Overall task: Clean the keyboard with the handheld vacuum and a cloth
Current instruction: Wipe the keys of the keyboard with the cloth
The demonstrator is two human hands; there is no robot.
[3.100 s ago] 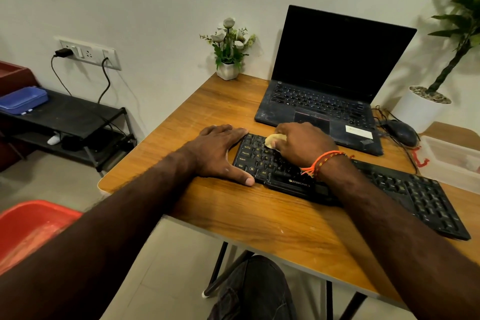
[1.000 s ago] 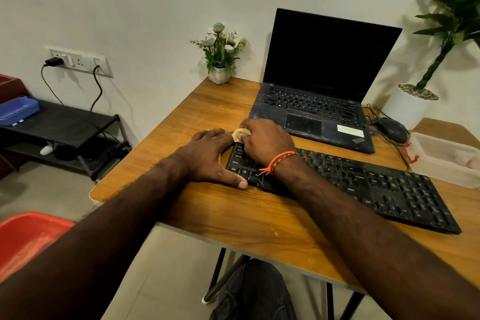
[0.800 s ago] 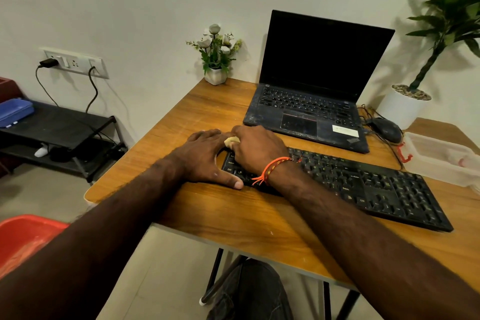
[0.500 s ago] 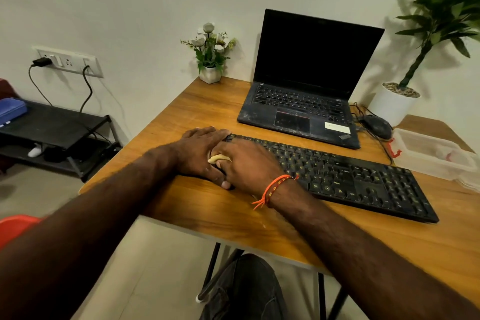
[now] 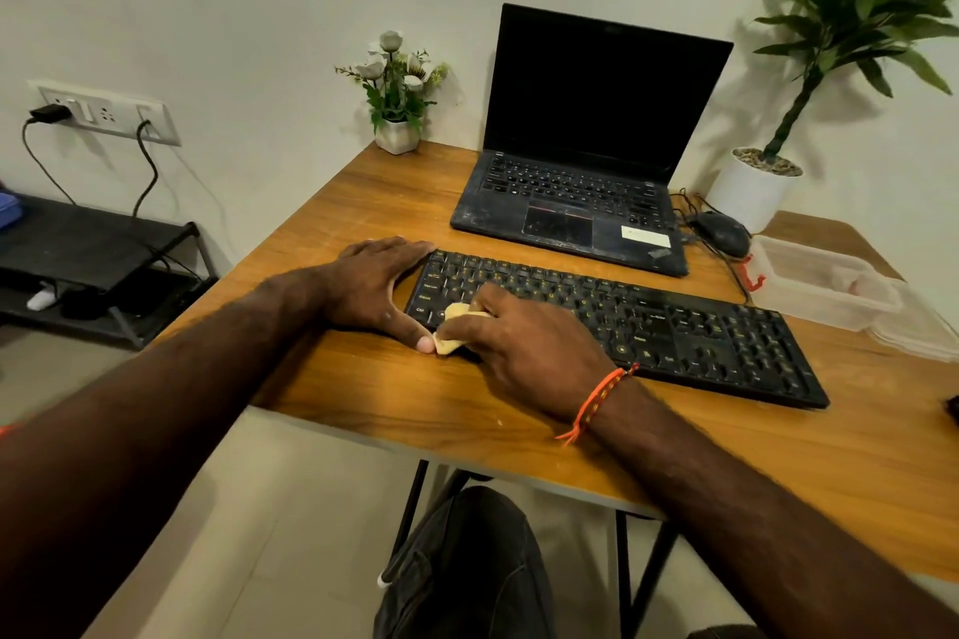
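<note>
The black keyboard (image 5: pixel 617 322) lies on the wooden worktop (image 5: pixel 467 410), just in front of the open laptop (image 5: pixel 581 161). The right hand (image 5: pixel 524 348) has its fingers curled round a small yellowish cloth (image 5: pixel 452 327), pressing it on the keyboard's near left corner. The left hand (image 5: pixel 371 288) lies flat, fingers straight, against the keyboard's left end. A mouse (image 5: pixel 724 233) sits beyond the keyboard's right end.

The keyboard (image 5: pixel 617 322) carries pale key legends (too small and blurred to read), including those just beyond the right hand's fingers (image 5: pixel 480 296). The white sticker (image 5: pixel 645 237) on the laptop (image 5: pixel 581 192) is unreadable too.
</note>
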